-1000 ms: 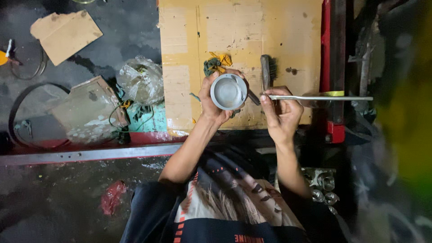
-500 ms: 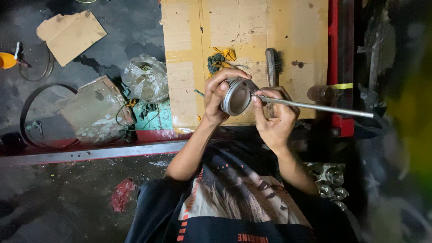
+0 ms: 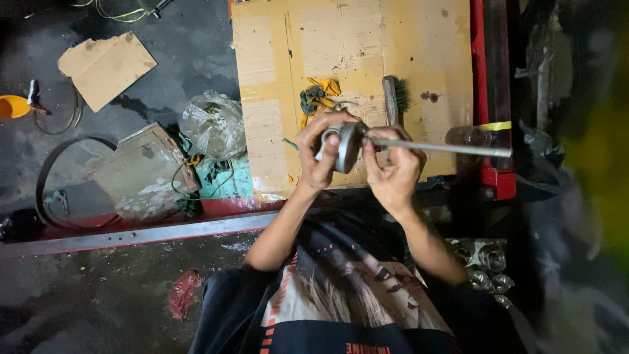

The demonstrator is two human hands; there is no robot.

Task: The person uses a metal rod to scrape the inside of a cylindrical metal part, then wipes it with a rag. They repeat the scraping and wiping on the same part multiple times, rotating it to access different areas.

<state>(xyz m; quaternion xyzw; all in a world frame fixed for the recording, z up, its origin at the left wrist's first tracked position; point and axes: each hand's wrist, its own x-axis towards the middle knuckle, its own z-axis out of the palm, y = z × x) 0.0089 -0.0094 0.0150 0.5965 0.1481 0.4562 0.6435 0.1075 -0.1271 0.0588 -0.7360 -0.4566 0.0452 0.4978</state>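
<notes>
both hands are up over the cardboard sheet from where i watch. my left hand wraps its fingers around a round metal part, holding it on edge just above the sheet's near border. my right hand is pinched on a long thin metal rod, whose tip meets the part. a wire brush lies just behind, beside a yellow rag.

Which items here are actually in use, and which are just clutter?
In use:
- left hand holding round metal part
- right hand holding thin metal rod against it

Lying about:
- wire brush
- yellow-dark rag
- cardboard sheet
- plastic bag
- cardboard scrap
</notes>
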